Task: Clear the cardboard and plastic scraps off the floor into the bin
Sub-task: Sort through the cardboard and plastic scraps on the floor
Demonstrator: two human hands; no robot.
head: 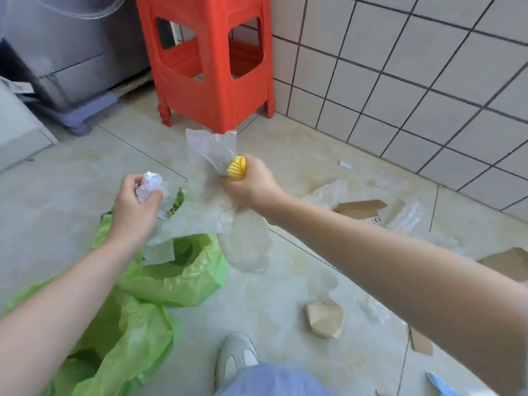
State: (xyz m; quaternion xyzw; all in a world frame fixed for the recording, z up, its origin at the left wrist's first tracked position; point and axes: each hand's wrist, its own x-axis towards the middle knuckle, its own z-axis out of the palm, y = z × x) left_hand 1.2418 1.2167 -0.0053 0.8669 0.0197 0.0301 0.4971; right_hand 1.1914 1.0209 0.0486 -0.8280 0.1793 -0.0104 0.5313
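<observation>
My right hand (pixel 251 185) grips a bunch of clear plastic wrap (pixel 208 212) together with a small yellow ribbed piece (pixel 237 168), held above the floor. My left hand (pixel 134 204) clutches a crumpled wad of clear plastic (pixel 150 182). Both hands hang over the open green bin bag (pixel 160 270) lying on the floor at lower left. More clear plastic scraps (pixel 328 192) and brown cardboard pieces (pixel 358 208) lie on the tiles to the right. A folded cardboard scrap (pixel 324 320) sits near my foot.
A red plastic stool (pixel 211 67) stands against the tiled wall (pixel 400 67) ahead. A grey appliance on a purple base (pixel 71 52) is at the far left. My shoe (pixel 235 358) is at the bottom centre. Cardboard (pixel 511 264) lies under my right forearm's far side.
</observation>
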